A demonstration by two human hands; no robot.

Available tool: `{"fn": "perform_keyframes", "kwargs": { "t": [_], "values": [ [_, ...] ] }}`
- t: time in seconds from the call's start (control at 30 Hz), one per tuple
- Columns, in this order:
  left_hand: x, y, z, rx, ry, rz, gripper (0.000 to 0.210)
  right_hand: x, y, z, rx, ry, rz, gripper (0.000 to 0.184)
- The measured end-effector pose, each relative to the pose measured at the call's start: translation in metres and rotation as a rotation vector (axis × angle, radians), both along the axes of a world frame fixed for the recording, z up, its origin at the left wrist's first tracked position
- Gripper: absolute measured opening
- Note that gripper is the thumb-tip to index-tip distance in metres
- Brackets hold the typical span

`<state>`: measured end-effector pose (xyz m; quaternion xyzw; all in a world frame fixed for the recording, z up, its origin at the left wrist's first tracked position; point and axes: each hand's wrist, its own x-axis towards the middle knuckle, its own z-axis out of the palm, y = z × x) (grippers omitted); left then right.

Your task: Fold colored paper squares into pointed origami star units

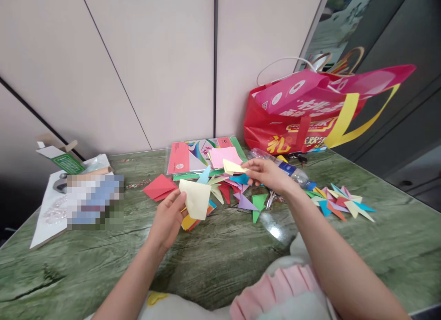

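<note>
A head camera looks forward and down over the nearby table (pixel 213 253)

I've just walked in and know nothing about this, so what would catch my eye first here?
Probably the big red-and-pink bag with a yellow handle, at the table's back right. Next, the two hands in the middle: the left hand holds cream paper, the right hand a pale yellow folded piece. Bright folded papers lie near them, with another cluster farther right.
</note>
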<state>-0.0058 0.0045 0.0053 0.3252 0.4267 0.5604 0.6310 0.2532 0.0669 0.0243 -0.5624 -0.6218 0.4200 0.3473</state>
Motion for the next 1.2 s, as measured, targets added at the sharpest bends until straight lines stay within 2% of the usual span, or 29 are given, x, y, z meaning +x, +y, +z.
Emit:
{"fn": "perform_keyframes", "kwargs": {
  "t": [0.13, 0.17, 0.23, 0.27, 0.3, 0.37, 0.43, 0.5, 0.63, 0.83, 0.97, 1.07, 1.2],
  "values": [
    [-0.002, 0.001, 0.0, -0.057, -0.064, 0.001, 0.016, 0.01, -0.008, 0.009, 0.113, -0.625, -0.016, 0.008],
    [-0.002, 0.001, 0.001, -0.062, -0.074, 0.001, 0.016, 0.013, -0.01, 0.011, 0.066, -0.747, 0.04, 0.009],
    [-0.002, 0.001, 0.001, -0.069, -0.092, -0.003, 0.016, 0.016, -0.014, 0.01, -0.147, -0.798, 0.315, 0.011],
    [-0.002, 0.001, 0.001, -0.07, -0.099, -0.008, 0.016, 0.016, -0.015, 0.008, -0.241, -0.748, 0.421, 0.011],
    [-0.002, 0.001, 0.001, -0.071, -0.105, -0.013, 0.016, 0.015, -0.016, 0.005, -0.311, -0.706, 0.479, 0.011],
    [-0.003, 0.001, 0.001, -0.077, -0.114, -0.022, 0.014, 0.009, -0.016, -0.004, -0.354, -0.654, 0.527, 0.013],
    [-0.003, 0.001, 0.001, -0.084, -0.118, -0.021, 0.014, 0.001, -0.014, -0.012, -0.25, -0.638, 0.514, 0.012],
    [-0.003, 0.002, 0.001, -0.088, -0.117, -0.017, 0.015, -0.008, -0.012, -0.017, -0.126, -0.751, 0.469, 0.013],
    [-0.003, 0.002, 0.003, -0.084, -0.121, -0.013, 0.016, -0.018, -0.009, -0.017, 0.042, -0.821, 0.352, 0.01],
    [-0.006, 0.004, 0.003, -0.06, -0.121, 0.072, 0.008, -0.017, -0.01, -0.006, 0.151, -0.905, 0.225, 0.009],
    [-0.014, 0.009, 0.002, -0.053, -0.128, 0.128, 0.009, -0.012, -0.011, 0.0, 0.18, -0.996, 0.036, 0.011],
    [-0.02, 0.014, 0.002, -0.02, -0.086, 0.2, 0.011, -0.012, -0.009, -0.001, 0.259, -0.901, -0.094, 0.012],
    [-0.024, 0.015, 0.004, -0.013, -0.089, 0.231, 0.012, -0.017, -0.006, -0.011, 0.442, -0.691, -0.022, 0.017]
  ]
}}
